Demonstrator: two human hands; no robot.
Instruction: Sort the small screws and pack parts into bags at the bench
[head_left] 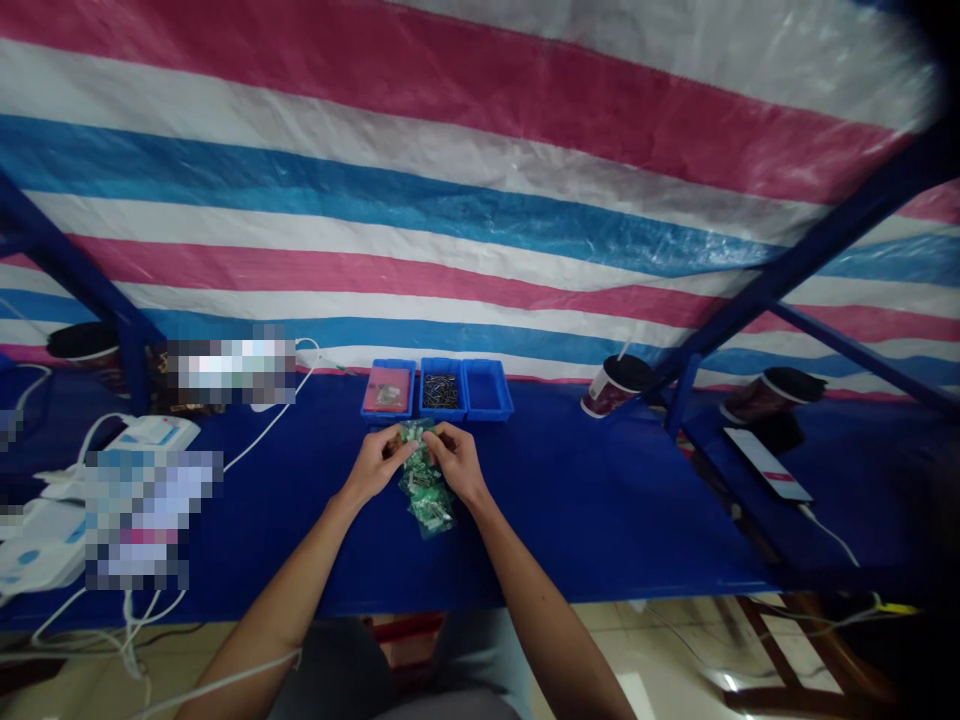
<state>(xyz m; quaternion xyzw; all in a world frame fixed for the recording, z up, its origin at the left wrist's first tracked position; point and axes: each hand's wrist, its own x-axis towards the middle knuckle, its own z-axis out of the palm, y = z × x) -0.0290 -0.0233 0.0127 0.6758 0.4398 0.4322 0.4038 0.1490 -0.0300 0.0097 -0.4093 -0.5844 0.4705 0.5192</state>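
Several small clear-and-green plastic packets (430, 508) with shiny pieces inside lie in a column on the blue table, near its middle. My left hand (377, 461) pinches the left side of the topmost packet, its fingers curled. On the right side of that packet my right hand (455, 460) has its thumb and fingers closed. The two hands face each other with only the packet between them. Just behind them stand three blue bins: the left bin (365, 408) holds a pink item and a small packet, the middle bin (441, 413) holds dark metal pieces, and the right bin (489, 413) has nothing visible in it.
A dark-lidded cup (609, 388) stands at the back right, beside a blue frame post. White power strips (45, 540) with cables and blurred-out items lie at the left. Farther right, a phone (766, 464) and another cup (765, 393) rest on a neighbouring table.
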